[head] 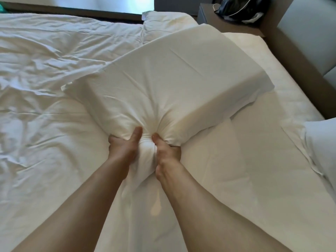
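- Stuffing pillow [178, 82] into case [145, 206], judging by slack fabric trailing toward 6 o'clock between the forearms.
- Pillow location: mid-bed, centre of view, lying on sheet [254, 160], long axis toward 1 o'clock, near end bunched.
- Gripping near end with left hand [123, 144]: thumb on top, fingers curled under and mostly hidden, tight on cloth and filling.
- Same with right hand [166, 148], just beside at 3 o'clock of the left: thumb dug into the pinch, fingers wrapped under.
- No slack in either grip; hands nearly touching, with a wad of cloth between.
- Next, probably: clamp filling with one hand, slide the other back along case toward 6 o'clock, pull hem over the end. Calls for opposing pull, else risk of filling backing out.
- Nearby: duvet [45, 70] at 9 o'clock, second pillow [321, 142] at 3 o'clock, nightstand [227, 24] at 1 o'clock.
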